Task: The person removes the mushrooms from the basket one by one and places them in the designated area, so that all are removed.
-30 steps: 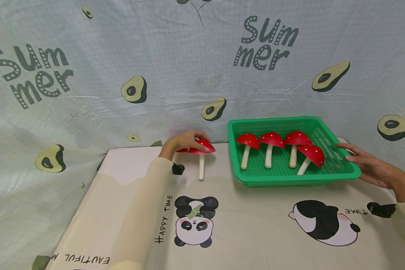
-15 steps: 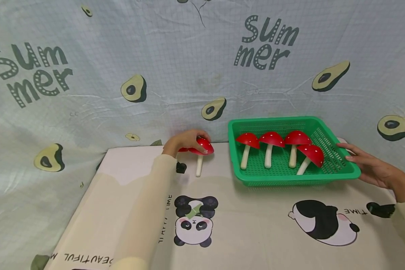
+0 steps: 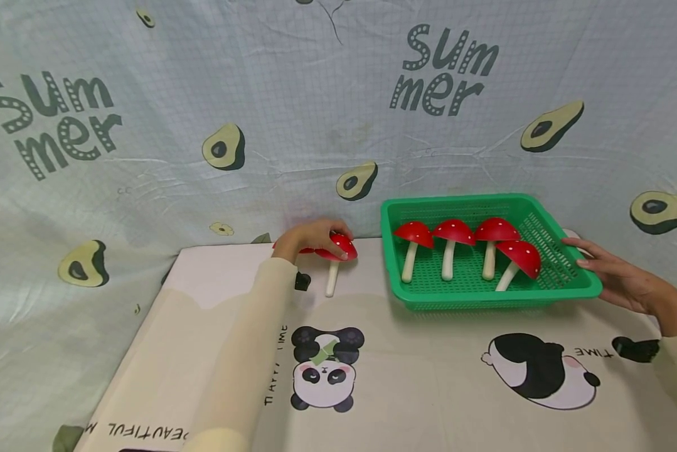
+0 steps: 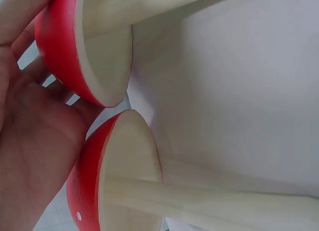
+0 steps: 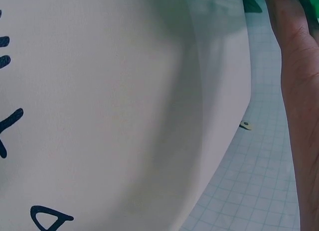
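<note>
In the head view my left hand (image 3: 318, 237) reaches over the back edge of the table and grips the red, white-dotted cap of a toy mushroom (image 3: 332, 276). The left wrist view shows fingers round the back of this cap, its pale stem pointing away. Just below it there, a second toy mushroom (image 4: 132, 183) lies close by the palm; the forearm hides most of it in the head view. My right hand (image 3: 623, 276) holds the right rim of a green plastic basket (image 3: 468, 298), with fingertips on the rim. Several toy mushrooms (image 3: 455, 233) lie in the basket, caps toward the back.
A hanging cloth (image 3: 282, 94) printed with avocados forms the wall right behind the table. Printed pandas (image 3: 324, 383) mark the pale table cover. A bit of red shows left of my left wrist. A dark object (image 3: 140, 450) peeks in at the bottom edge.
My left hand and the gripped mushroom have shifted slightly left, the stem's lower end swinging left and a little back. My right hand and the basket have stayed in place.
</note>
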Motion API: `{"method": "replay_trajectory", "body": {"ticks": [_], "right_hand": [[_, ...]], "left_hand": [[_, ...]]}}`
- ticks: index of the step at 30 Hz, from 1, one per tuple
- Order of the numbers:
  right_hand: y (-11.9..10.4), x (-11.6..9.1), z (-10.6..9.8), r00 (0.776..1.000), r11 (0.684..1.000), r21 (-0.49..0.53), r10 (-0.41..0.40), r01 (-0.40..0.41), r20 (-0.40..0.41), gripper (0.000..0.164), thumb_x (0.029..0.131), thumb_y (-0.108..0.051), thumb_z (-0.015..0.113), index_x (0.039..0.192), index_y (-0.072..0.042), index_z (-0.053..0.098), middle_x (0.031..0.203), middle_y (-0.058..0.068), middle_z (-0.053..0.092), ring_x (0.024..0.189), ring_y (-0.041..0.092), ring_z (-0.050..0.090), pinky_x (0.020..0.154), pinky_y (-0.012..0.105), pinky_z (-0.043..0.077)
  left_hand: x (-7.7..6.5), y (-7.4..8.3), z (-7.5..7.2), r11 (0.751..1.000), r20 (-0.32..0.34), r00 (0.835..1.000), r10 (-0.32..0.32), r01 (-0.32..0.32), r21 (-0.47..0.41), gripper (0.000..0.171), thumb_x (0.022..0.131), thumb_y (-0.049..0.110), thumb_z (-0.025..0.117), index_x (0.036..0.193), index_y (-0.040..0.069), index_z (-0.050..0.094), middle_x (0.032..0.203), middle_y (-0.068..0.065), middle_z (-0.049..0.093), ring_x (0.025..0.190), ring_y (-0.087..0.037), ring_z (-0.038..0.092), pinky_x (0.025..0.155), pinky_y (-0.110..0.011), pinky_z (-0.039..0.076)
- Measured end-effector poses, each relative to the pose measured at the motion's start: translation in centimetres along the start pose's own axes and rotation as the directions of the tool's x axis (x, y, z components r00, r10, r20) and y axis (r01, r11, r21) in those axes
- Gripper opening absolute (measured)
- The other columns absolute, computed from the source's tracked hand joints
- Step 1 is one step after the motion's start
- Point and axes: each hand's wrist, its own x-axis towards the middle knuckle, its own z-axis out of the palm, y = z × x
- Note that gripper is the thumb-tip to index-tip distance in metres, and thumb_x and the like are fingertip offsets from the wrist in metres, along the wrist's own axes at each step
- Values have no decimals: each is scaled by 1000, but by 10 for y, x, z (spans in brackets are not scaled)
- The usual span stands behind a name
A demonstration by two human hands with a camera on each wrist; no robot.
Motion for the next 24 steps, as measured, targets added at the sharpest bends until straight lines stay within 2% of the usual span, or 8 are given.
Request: {"method": "replay_trajectory", "body": {"ticks": [6, 12, 18, 24], "right_hand": [[0, 1, 0, 999, 1000, -20, 12, -13, -33, 49, 110, -5, 28, 146, -38, 33, 127, -9, 55, 103, 21, 70, 86, 37, 60], [1, 1, 1, 1000, 1000, -19, 10, -10, -21, 49, 110, -5, 28, 147, -37, 33, 129, -8, 52, 105, 20, 69, 87, 36, 60], [1, 1, 1, 1000, 1000, -11, 9, -9, -21, 50, 110, -5, 28, 147, -37, 33, 129, -8, 52, 105, 21, 69, 87, 37, 60], [2, 0, 0, 1000, 1000, -14, 7, -7, -15, 50, 110, -5, 27, 147, -37, 33, 129, -7, 52, 105, 22, 69, 87, 37, 60]], "left_hand": [[-1, 1, -1, 1000, 21, 1000, -13, 13, -22, 58, 89, 24, 79, 142, 15, 56, 137, -9, 54, 128, -29, 48, 101, -38, 50], [-4, 4, -2, 998, 21, 998, -51, 50, 40, 61, 88, 32, 80, 143, 19, 56, 137, -9, 53, 127, -29, 47, 99, -37, 50], [-9, 6, -6, 994, 34, 997, -70, 66, 87, 68, 90, 45, 75, 147, 19, 53, 140, -8, 51, 129, -27, 44, 104, -41, 46], [-11, 8, -7, 995, -2, 998, -58, 58, 82, 57, 95, 50, 64, 143, 20, 56, 137, -5, 54, 128, -25, 44, 107, -43, 42]]}}
